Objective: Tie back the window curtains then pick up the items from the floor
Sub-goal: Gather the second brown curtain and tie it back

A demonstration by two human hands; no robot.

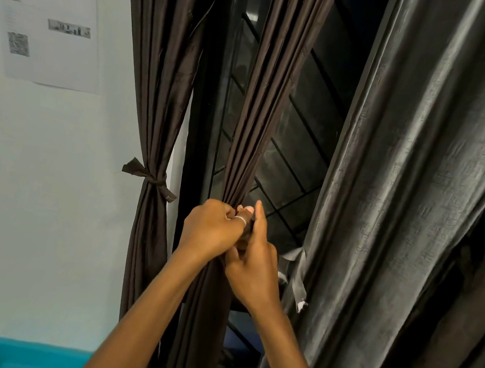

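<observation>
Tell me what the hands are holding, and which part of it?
Both the left hand and the right hand grip the middle brown curtain where it is bunched together, partway down.

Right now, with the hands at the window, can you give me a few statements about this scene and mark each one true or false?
1. The left hand and the right hand both hold the middle curtain. True.
2. The left curtain hangs loose, with nothing round it. False: a tie is knotted round it.
3. The paper on the wall bears a QR code. True.
4. The bin at the bottom is red. False: it is teal.
5. The grey curtain hangs left of the hands. False: it hangs to their right.
</observation>
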